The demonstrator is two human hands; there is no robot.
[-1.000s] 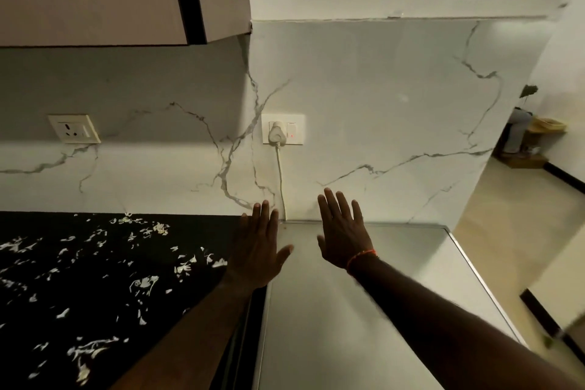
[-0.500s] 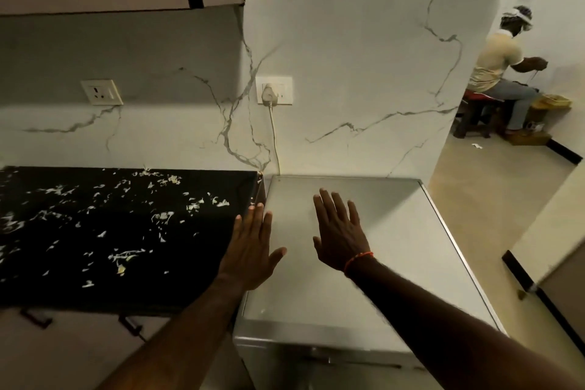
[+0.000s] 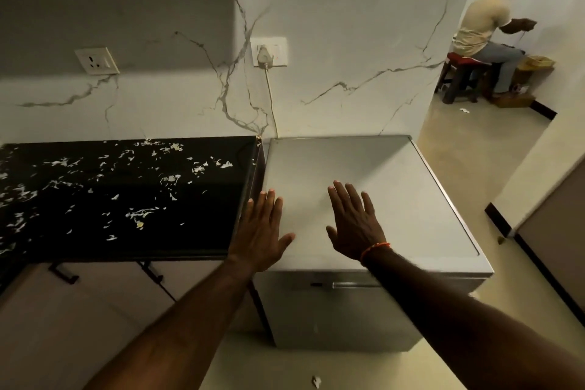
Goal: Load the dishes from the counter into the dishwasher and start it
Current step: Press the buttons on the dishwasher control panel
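A silver dishwasher (image 3: 395, 187) stands against the marble wall, its door closed and a handle strip (image 3: 354, 285) along the top of its front. My left hand (image 3: 262, 231) is stretched out flat over its left top edge, fingers straight, holding nothing. My right hand (image 3: 356, 225), with an orange thread at the wrist, is spread flat over the middle of the top, also holding nothing. The black speckled counter (image 3: 120, 196) lies to the left of the dishwasher. No dishes show on it.
A plug and cord (image 3: 264, 57) run from a wall socket down behind the dishwasher. Cabinet doors with dark handles (image 3: 63, 274) sit under the counter. A person sits on a red stool (image 3: 462, 63) in the room at far right. A scrap lies on the floor (image 3: 316, 381).
The view has tilted down and pulled back, bringing the dishwasher's front and the floor into sight. Both hands stay flat and spread, drawn back toward the dishwasher's front edge.
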